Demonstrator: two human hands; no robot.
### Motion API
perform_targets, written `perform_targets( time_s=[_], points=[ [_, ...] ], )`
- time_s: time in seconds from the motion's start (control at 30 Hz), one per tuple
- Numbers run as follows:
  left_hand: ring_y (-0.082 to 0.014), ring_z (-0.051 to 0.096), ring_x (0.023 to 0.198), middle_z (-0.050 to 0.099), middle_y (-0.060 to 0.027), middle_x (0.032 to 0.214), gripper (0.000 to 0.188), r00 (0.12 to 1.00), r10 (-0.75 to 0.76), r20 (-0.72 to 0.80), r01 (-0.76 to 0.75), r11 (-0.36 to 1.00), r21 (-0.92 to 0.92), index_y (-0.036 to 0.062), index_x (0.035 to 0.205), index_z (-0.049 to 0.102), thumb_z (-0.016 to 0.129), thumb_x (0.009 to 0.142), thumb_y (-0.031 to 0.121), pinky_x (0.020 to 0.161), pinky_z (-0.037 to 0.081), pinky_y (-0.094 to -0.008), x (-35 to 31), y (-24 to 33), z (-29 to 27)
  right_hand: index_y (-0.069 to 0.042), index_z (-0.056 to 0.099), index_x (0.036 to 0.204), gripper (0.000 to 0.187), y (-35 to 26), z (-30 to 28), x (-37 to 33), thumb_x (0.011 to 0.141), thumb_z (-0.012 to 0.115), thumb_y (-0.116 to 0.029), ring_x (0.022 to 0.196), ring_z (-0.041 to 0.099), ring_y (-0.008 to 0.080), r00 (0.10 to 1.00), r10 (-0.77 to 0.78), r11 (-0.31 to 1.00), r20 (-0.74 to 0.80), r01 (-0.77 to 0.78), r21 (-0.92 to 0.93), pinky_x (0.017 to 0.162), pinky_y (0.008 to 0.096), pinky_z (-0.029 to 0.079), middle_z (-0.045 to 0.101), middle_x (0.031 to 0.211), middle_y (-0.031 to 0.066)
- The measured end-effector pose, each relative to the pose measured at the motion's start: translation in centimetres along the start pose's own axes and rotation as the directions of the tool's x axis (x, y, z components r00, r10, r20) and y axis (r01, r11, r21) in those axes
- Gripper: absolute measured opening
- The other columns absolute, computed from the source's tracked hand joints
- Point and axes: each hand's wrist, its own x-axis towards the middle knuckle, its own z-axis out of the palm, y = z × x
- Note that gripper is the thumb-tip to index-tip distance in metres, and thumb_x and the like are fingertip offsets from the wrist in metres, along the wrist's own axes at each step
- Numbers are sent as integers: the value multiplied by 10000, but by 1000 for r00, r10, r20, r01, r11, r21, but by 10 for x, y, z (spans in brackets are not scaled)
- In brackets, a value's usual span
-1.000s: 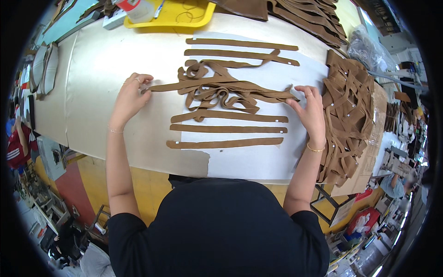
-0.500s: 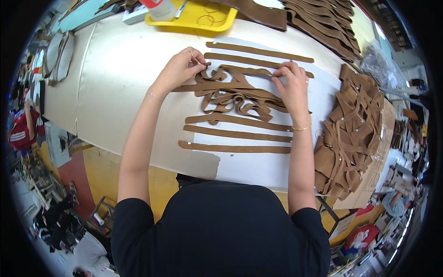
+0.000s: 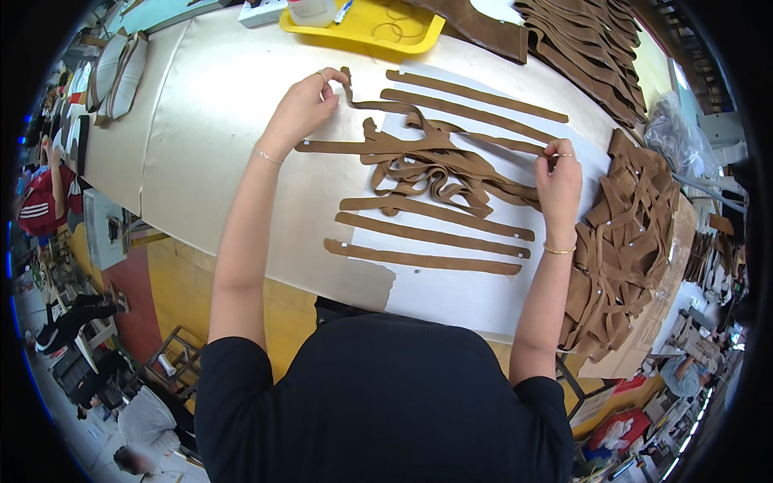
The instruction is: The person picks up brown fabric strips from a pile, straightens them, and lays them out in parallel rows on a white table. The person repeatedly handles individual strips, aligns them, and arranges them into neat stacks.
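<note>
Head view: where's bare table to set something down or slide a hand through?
Free: the cream table left of the left hand, toward the yellow tray; the white sheet below the lowest flat strip. Crowded: tangled brown strips between both hands, right hand included, and the strip pile at right.

We see bright, even overhead light with only soft shadows beneath the forearms on the pale table (image 3: pixel 201 121). The centre is sharp; toward the black circular rim around the table, straight edges bow and detail smears.
</note>
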Motion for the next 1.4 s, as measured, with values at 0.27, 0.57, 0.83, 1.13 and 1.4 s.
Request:
perform_targets(
  time_s=[0.27, 0.57, 0.83, 1.13, 1.4],
  points=[
    [-153, 502, 730, 495, -82, 1049, 544, 987, 155, -30, -148, 974, 171, 235, 1373, 542, 488, 884, 4, 780, 487, -291, 9, -11, 11, -75, 566, 841, 118, 24, -14, -6, 809, 579, 39, 812, 581, 246, 996, -85, 969, 6, 84, -232, 795, 384, 386, 554, 914, 58],
    [-172, 579, 774, 583, -67, 983, 252, 985, 161, -54, -155, 982, 109, 118, 1130, 708, 594, 907, 99, 770, 498, -288, 22, -24, 13, -77, 642, 894, 153, 38, -12, -16, 809, 586, 37, 870, 612, 246, 989, 42, 997, 143, -32, -73, 824, 393, 385, 583, 1006, 51],
    [-225, 629, 899, 632, -67, 1040, 138, 888, 274, -369, -236, 961, 146, 68, 960, 727, 665, 844, 110, 834, 492, -351, 5, -13, 21, -116, 664, 1074, 238, 21, -29, -11, 836, 667, -137, 1094, 576, 286, 993, -56, 994, 108, 66, -88, 915, 408, 414, 593, 1201, 75],
    [-304, 563, 1046, 604, -87, 1124, 199, 946, 294, -135, -251, 930, 270, 89, 1002, 690, 644, 816, 145, 930, 474, -384, 18, -18, 20, -73, 679, 1047, 183, -56, -15, 14, 876, 667, -136, 1003, 619, 243, 976, -123, 955, 180, 67, 289, 666, 300, 526, 636, 1156, 91],
    [-313, 565, 1011, 598, -122, 1069, 208, 915, 364, -173, -307, 907, 288, 38, 984, 673, 686, 820, 165, 923, 475, -378, 26, -24, 28, -49, 667, 1028, 164, -71, -7, 4, 877, 650, -111, 977, 624, 270, 956, -227, 926, 184, 153, 345, 807, 339, 503, 645, 1092, 92]
  ],
)
